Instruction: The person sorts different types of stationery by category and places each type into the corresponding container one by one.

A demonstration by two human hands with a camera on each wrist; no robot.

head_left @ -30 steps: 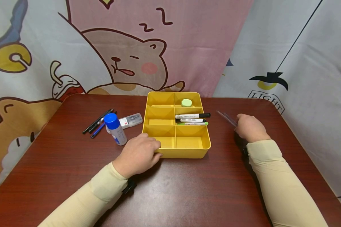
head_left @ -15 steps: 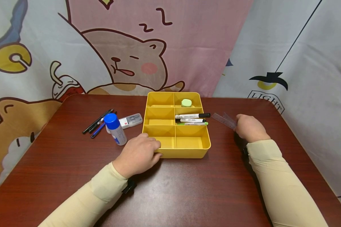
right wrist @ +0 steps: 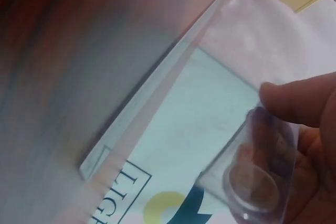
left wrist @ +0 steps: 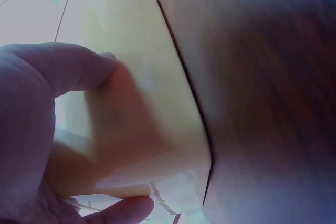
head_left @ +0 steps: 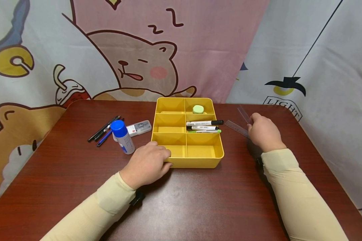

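Both hands [head_left: 146, 164] [head_left: 265, 132] forward; well apart

A plain yellow box [head_left: 196, 163] glowed against a reddish-brown table [head_left: 181, 207] streaked with dark wood grain, flanked by two cream sleeves [head_left: 295, 190]. Inside, at far right, sat a pale green block [head_left: 197, 109], with white markers [head_left: 200, 123] capped in black and a bright green-tipped pen [head_left: 203, 131] nearer. To the right, two rulers [head_left: 236, 129] were clear and colourless. At left, a blue cap [head_left: 117, 126] topped a white bottle [head_left: 126, 144] beside black pens [head_left: 101, 130] and a blue pen [head_left: 104, 138]. Behind, a pink-and-white cloth [head_left: 208, 43] carried a brown-outlined tan bear [head_left: 144, 60] with a pink cheek and, right, a black-and-yellow lamp [head_left: 285, 86].
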